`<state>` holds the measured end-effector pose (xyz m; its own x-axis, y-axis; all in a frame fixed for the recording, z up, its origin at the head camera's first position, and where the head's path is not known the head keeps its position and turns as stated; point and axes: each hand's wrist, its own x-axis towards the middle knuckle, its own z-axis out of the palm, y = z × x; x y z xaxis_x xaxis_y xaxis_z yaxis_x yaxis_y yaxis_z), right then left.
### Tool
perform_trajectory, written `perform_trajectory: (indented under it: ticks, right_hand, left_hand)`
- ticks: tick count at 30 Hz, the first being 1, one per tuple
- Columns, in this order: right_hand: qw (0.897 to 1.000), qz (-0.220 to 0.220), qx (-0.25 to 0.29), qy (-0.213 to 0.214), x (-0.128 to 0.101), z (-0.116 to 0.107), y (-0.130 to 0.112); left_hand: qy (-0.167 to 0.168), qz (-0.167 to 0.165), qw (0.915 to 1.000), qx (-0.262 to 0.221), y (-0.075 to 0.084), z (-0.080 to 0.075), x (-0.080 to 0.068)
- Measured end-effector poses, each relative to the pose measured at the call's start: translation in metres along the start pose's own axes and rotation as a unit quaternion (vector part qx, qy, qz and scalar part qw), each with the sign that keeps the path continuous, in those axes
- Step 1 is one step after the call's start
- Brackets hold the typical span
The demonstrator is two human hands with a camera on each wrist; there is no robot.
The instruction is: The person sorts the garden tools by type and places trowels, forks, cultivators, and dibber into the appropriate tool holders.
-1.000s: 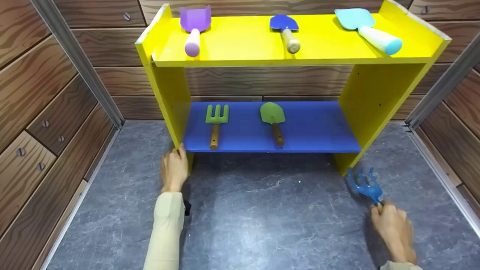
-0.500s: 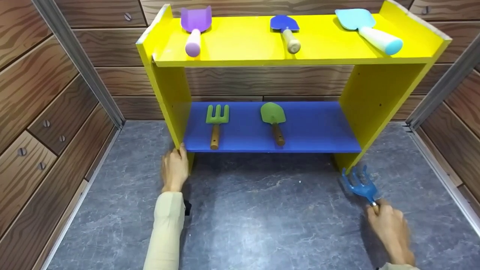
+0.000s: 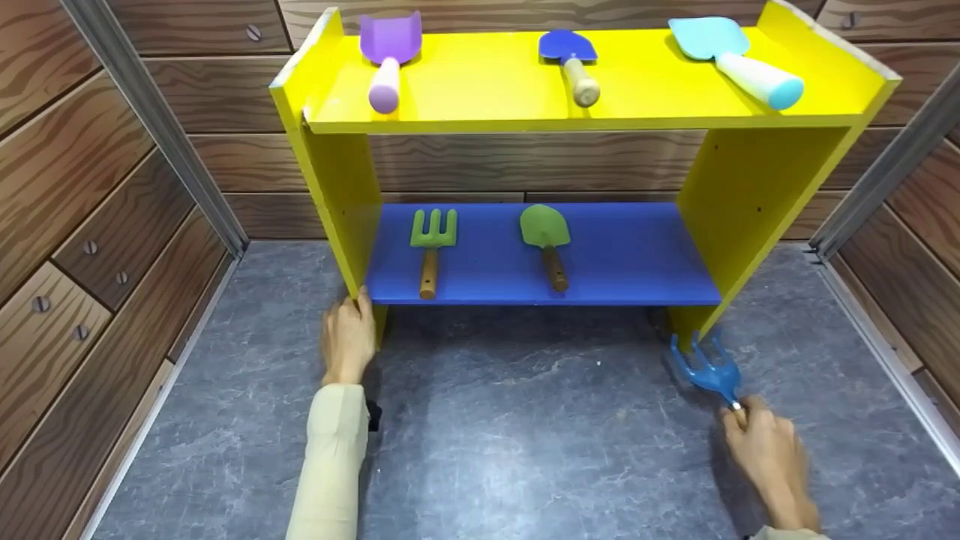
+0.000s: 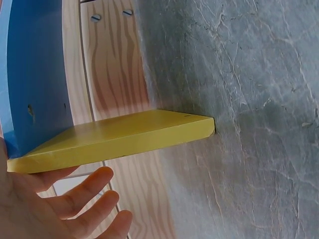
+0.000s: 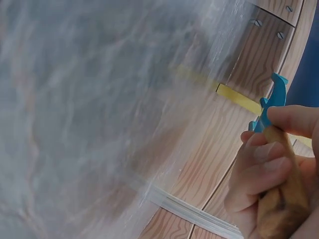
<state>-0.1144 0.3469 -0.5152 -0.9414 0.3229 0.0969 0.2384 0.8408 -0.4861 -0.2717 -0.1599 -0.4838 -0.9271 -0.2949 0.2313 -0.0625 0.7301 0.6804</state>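
My left hand grips the left side panel of a yellow and blue shelf unit, close to the blue lower shelf. The left wrist view shows its fingers against the outer face of the yellow panel; the thumb is mostly hidden. With my right hand I hold a blue three-pronged hand cultivator by its wooden handle, prongs pointing forward. Its head is before the foot of the right side panel; whether they touch, I cannot tell.
A green hand fork and green trowel lie on the blue shelf. On the yellow top rest a purple scoop, dark blue shovel and light blue trowel. Wood-patterned walls surround the grey floor.
My right hand has shifted left with the cultivator, bringing its prongs in front of the right panel's foot. The left hand and the shelf unit have stayed put.
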Motion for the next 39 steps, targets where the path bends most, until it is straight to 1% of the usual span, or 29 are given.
perform_trajectory:
  ticks: [6,12,15,22,24,28,31,39]
  right_hand:
    - [1.0,-0.007,0.011,0.021,-0.002,0.004,-0.002]
    - [0.999,-0.006,0.018,0.028,-0.004,0.004,-0.004]
    - [0.999,-0.008,0.019,0.042,-0.006,0.004,-0.006]
    - [0.996,-0.038,0.036,0.079,-0.007,0.006,-0.012]
    - [0.994,-0.045,0.033,0.092,-0.007,0.006,-0.013]
    - [0.989,-0.079,0.041,0.119,-0.007,0.005,-0.015]
    - [0.985,-0.099,0.048,0.131,-0.005,0.005,-0.016]
    - [0.984,-0.104,0.048,0.139,-0.004,0.003,-0.02]
  left_hand:
    - [-0.011,-0.008,0.9999,0.002,0.0,-0.001,0.0]
    - [-0.012,-0.01,0.9999,-0.001,0.0,-0.002,0.001]
    - [-0.014,-0.01,0.9998,-0.002,0.0,-0.002,0.001]
    - [-0.015,-0.009,0.9998,0.003,0.0,-0.002,0.001]
    - [-0.015,-0.008,0.9998,0.006,0.0,-0.002,0.001]
    - [-0.01,-0.003,0.9999,0.003,-0.001,-0.001,0.001]
    - [-0.009,0.001,1.0,0.0,-0.001,-0.001,0.001]
    - [-0.012,0.002,0.9999,0.008,-0.001,-0.002,0.002]
